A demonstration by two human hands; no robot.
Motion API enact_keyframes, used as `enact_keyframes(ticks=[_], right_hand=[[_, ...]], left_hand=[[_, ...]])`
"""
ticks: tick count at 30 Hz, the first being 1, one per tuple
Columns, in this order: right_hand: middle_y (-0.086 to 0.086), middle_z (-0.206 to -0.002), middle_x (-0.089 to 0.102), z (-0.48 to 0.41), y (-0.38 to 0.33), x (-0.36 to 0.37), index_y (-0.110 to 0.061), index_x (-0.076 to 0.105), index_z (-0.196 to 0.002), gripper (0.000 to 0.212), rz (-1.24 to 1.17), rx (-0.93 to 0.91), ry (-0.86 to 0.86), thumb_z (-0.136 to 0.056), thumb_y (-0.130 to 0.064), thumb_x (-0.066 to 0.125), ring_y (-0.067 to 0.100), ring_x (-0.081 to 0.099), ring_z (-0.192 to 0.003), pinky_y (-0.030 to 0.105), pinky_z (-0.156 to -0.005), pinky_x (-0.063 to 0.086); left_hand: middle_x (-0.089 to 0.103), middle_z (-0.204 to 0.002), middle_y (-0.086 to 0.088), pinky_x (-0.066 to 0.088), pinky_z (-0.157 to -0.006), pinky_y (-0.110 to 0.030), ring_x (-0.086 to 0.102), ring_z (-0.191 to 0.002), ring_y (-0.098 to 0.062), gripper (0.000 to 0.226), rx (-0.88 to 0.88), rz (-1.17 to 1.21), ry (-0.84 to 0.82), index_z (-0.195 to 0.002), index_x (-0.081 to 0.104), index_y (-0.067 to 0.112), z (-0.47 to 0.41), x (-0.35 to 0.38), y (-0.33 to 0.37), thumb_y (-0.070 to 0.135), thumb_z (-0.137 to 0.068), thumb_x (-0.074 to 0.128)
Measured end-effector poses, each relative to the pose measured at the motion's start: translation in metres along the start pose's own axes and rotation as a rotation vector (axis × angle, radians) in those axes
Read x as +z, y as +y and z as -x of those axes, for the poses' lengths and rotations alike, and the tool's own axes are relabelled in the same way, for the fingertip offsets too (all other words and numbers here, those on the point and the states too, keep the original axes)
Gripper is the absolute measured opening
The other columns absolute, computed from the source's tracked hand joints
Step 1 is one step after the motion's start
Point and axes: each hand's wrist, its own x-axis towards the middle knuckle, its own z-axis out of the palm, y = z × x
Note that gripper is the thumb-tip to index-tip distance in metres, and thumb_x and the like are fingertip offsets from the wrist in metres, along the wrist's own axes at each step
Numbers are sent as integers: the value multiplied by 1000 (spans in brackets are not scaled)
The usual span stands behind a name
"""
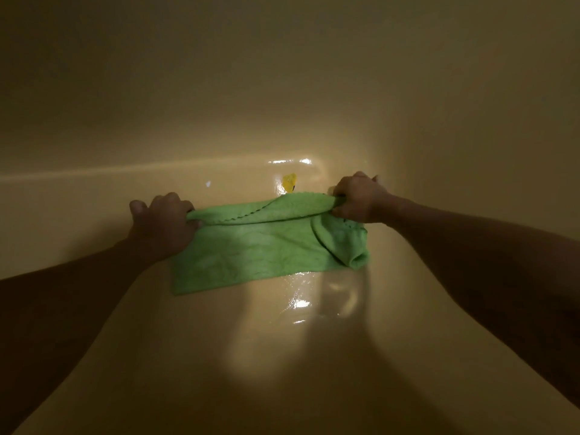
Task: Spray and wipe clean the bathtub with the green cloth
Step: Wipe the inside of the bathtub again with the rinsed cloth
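Wet bathtub (219, 372) floor nearest. Left hand (163, 224) and right hand (357, 199): fingers clenched on the green cloth (251, 249) top edge. Cloth stretched between fingers, draping below them onto the tub. Yellow item (289, 182) just beyond fingers, can't identify.

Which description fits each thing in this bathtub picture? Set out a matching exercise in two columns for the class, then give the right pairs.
Column A
1. left hand
2. right hand
3. cloth
4. yellow object

Column B
a. green, stretched between both hands
b. small, showing just beyond the cloth's far edge
c. grips the cloth's bunched right end
d. grips the cloth's left end

Pairs: 1-d, 2-c, 3-a, 4-b
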Motion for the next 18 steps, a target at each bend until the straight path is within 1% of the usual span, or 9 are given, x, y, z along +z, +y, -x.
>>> enact_keyframes(ticks=[2,4,6,8,11,13,15,17,18], right_hand=[[3,-123,66,8,8,-14,-18,70,-122,38,-165,-29,-42,-87,-30,72,25,55,-119,42,-102,44],[5,-105,70,16,15,-21,-16,72,-102,18,-395,8,-97,-85,-19,75,24,64,-102,32,-83,51],[8,-94,71,26,19,-25,-13,70,-91,13,-573,52,-122,-82,-12,79,24,67,-90,33,-76,54],[12,-96,73,35,20,-31,-6,70,-95,21,-680,96,-115,-79,-12,84,26,70,-88,37,-78,59],[11,-93,70,45,13,-38,-4,68,-95,30,-734,178,-28,-78,-18,88,27,69,-84,36,-69,58],[9,-93,68,50,2,-46,-6,67,-102,31,-815,230,-4,-80,-16,87,25,68,-81,36,-67,59],[16,-100,72,56,-12,-53,2,68,-108,32,-934,276,-58,-85,-15,82,26,71,-82,39,-69,63],[22,-109,73,62,-29,-64,7,66,-114,32,-1128,291,-167,-93,-16,74,28,72,-84,37,-68,64],[23,-114,71,65,-38,-69,8,64,-118,32,-1248,275,-237,-97,-16,68,28,72,-86,36,-68,64]], left_hand=[[67,-113,-4,30,-96,-43,59,-114,-31,28,52,182,-20,-114,69,23,5,-11,-7,45,-99,59],[72,-104,-5,37,-94,-42,63,-104,-30,35,78,352,-58,-109,72,21,12,-25,-15,49,-91,62],[71,-96,-5,42,-82,-35,64,-94,-28,28,77,464,-35,-105,75,17,21,-39,-17,42,-91,73],[69,-91,-2,39,-77,-30,62,-87,-23,19,33,514,12,-103,77,15,29,-50,-18,29,-92,77],[68,-85,-3,40,-72,-29,63,-83,-24,19,-57,579,108,-100,79,11,41,-64,-9,28,-90,79],[68,-81,-4,43,-59,-25,63,-75,-23,17,-131,668,145,-96,79,14,48,-74,7,29,-89,80],[69,-76,-2,42,-57,-25,62,-69,-20,16,-147,724,180,-94,80,17,56,-84,31,32,-88,81],[72,-73,-3,46,-59,-25,66,-67,-21,16,-86,817,188,-94,82,16,64,-92,62,30,-86,83],[73,-73,-3,48,-55,-22,67,-63,-19,13,-55,891,177,-94,82,16,69,-96,79,27,-87,83]])
